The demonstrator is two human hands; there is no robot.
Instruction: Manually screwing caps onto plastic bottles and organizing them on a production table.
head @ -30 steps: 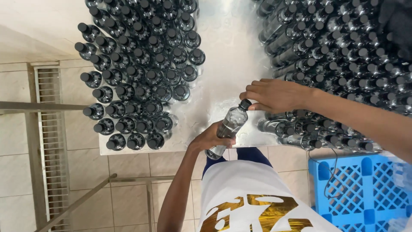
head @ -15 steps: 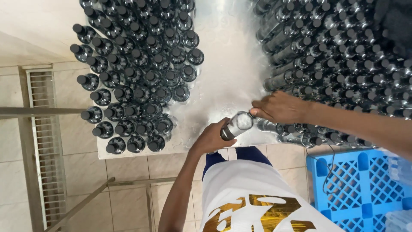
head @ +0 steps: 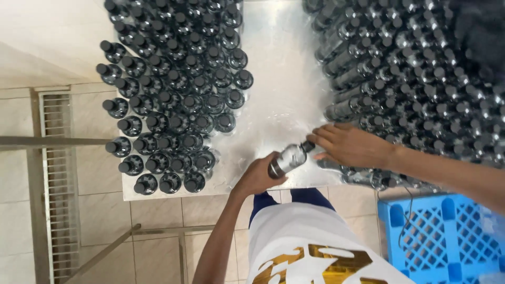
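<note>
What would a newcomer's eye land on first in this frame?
Two dense crowds of dark-capped bottles: upright ones on the table's left, a heap on its right, with bare shiny tabletop between. At the near edge, the left hand grips one clear bottle tilted sideways, while the right hand is at its black cap. A blue crate sits on the tiled floor at lower right.

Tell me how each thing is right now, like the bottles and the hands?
Held bottle: tilted, black cap on, gripped at its base.
Left hand: closed around the held bottle.
Right hand: fingers at the cap.
Left bottle group: upright, capped.
Right bottle group: capped, many lying on their sides.
Blue crate: on the floor, contents unclear.
</note>
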